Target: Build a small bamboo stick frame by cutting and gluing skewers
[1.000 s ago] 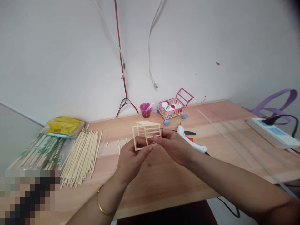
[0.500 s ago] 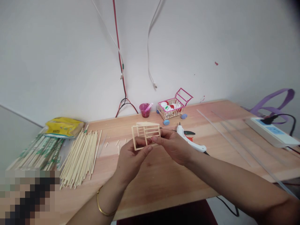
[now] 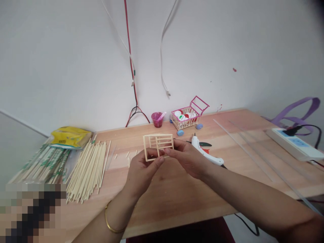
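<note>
Between my two hands, above the table, is a small box-shaped frame of thin wooden sticks [image 3: 158, 145], with several parallel bars on its right part. My left hand [image 3: 141, 173] grips its lower left side, thumb in front and fingers behind. At the lower right, my right hand [image 3: 188, 157] pinches it between thumb and fingers. Some of the fingertips are hidden behind the frame. Just past my right hand lies a white glue gun [image 3: 206, 152], its nozzle pointing toward the wall. Short cut stick pieces [image 3: 128, 155] lie to the left of the frame.
Many loose wooden sticks [image 3: 87, 172] lie at left, beside wrapped chopsticks [image 3: 48, 162] and a yellow packet [image 3: 71, 136]. Along the wall stand a pink cup [image 3: 157, 120] and a miniature cart [image 3: 186, 118] holding round caps. Clear rods [image 3: 243, 148] and a power strip [image 3: 293, 143] lie at right.
The stick frame has tilted slightly, so its top face shows less and its front more. Both hands keep their hold. The whole view has shifted a little.
</note>
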